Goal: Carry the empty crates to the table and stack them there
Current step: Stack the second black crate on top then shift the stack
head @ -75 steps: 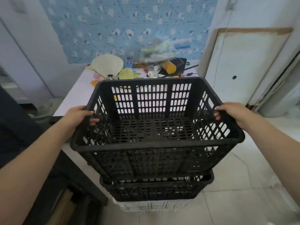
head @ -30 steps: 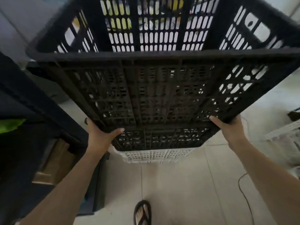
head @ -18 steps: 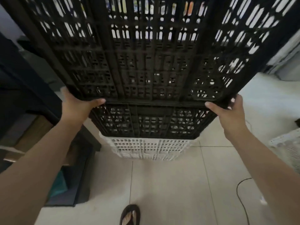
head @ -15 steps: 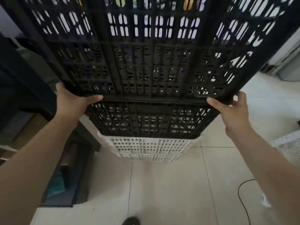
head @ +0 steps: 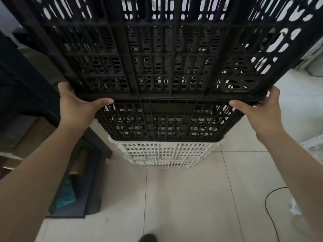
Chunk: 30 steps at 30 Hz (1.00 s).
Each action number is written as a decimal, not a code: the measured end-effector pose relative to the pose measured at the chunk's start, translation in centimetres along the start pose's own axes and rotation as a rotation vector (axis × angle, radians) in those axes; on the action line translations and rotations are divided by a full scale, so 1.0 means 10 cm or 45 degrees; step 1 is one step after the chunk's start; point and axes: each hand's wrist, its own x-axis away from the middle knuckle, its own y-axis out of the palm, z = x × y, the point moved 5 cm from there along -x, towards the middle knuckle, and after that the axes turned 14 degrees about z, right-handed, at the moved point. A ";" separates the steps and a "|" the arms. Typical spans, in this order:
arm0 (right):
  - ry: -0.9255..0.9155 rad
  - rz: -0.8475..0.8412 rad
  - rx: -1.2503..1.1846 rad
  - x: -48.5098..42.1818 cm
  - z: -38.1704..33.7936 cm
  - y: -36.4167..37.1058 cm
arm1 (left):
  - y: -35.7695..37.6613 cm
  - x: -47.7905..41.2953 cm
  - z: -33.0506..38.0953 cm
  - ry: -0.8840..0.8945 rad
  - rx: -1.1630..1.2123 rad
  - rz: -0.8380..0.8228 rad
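A black slatted crate point(head: 166, 49) fills the upper view, raised and tilted so that I look at its underside. My left hand point(head: 78, 105) grips its near bottom-left corner, and my right hand point(head: 260, 110) grips the near bottom-right corner. Below it a second black crate point(head: 164, 123) sits on a white crate point(head: 164, 154) on the floor. The raised crate hides the table.
A dark piece of furniture point(head: 24, 88) stands at the left, with a low dark box point(head: 73, 194) on the floor beside it. A black cable point(head: 272, 210) curls over the floor tiles at the right. Part of another white crate point(head: 314, 149) shows at the right edge.
Since 2.5 s ago my hands shifted from the top rim to the bottom corners, and the black crate rose off the stack and tilted up. It has stayed up over the last half second.
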 end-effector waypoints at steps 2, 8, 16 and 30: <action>0.017 0.010 -0.022 0.05 0.06 0.02 | 0.02 0.08 -0.06 -0.015 0.100 0.011; 0.236 -0.239 0.079 0.34 0.80 0.20 | 0.33 0.57 -0.93 -0.276 0.032 -0.064; 0.138 -0.252 0.340 0.42 1.64 0.46 | 0.68 0.66 -1.80 -0.272 -0.379 -0.226; -0.165 0.065 0.607 0.50 1.93 0.61 | 0.78 0.88 -2.11 -0.161 -0.349 -0.096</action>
